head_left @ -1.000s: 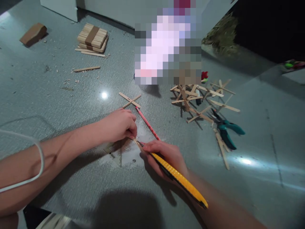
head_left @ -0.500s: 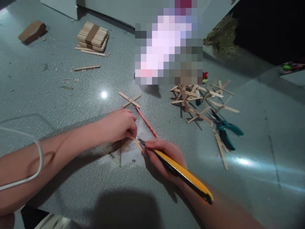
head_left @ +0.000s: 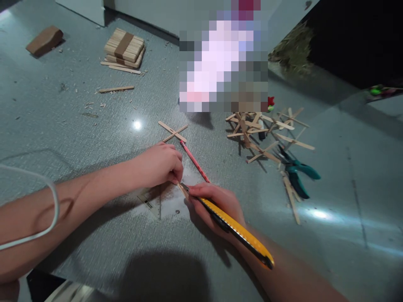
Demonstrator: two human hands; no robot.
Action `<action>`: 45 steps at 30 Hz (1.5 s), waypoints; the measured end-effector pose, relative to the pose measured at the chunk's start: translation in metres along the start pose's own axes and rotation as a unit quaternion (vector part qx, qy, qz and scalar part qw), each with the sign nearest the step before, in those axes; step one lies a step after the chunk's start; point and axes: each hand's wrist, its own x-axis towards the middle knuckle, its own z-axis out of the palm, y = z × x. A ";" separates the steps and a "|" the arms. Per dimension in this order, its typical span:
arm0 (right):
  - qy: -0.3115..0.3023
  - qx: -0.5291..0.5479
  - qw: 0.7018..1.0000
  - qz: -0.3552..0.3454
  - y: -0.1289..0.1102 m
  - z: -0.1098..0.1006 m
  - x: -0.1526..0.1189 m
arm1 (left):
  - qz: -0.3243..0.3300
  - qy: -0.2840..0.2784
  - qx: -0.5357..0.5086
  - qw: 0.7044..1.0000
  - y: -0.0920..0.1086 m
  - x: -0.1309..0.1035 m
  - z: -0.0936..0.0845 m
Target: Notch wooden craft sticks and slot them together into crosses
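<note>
My left hand pinches the far end of a craft stick low over the table. A yellow and black utility knife is gripped in my right hand, its blade laid against the stick close to my left fingertips. Part of the stick is hidden behind the blade and my right fingers. Beyond my hands lie a red pencil and two craft sticks crossed in an X. Under my left wrist a clear set square rests on a pale patch of the table.
Banded craft sticks are stacked at the back left, near a brown block. To the right lie joined craft sticks and green-handled pliers. Wood shavings are scattered at left. A white cable loops over my left forearm.
My right hand and the knife have moved slightly left, bringing the blade nearer my left fingertips along the stick. My left hand keeps its pinch; the view has shifted a little.
</note>
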 end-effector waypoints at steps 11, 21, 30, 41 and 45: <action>0.008 0.002 1.000 -0.001 0.000 -0.001 -0.001 | -0.018 -0.008 0.003 1.000 0.003 0.001 -0.001; -0.004 -0.006 1.000 -0.004 0.000 -0.002 -0.001 | -0.025 -0.019 0.007 0.999 0.004 0.001 -0.002; 0.004 -0.005 1.000 -0.012 -0.001 -0.001 -0.001 | -0.026 -0.023 0.019 0.999 0.005 0.002 -0.003; -0.020 -0.041 0.999 -0.008 -0.008 -0.001 0.004 | -0.081 -0.028 0.061 0.994 0.016 0.002 -0.009; -0.029 -0.049 0.998 -0.017 -0.008 -0.003 0.003 | -0.115 -0.047 0.073 0.990 0.019 0.004 -0.010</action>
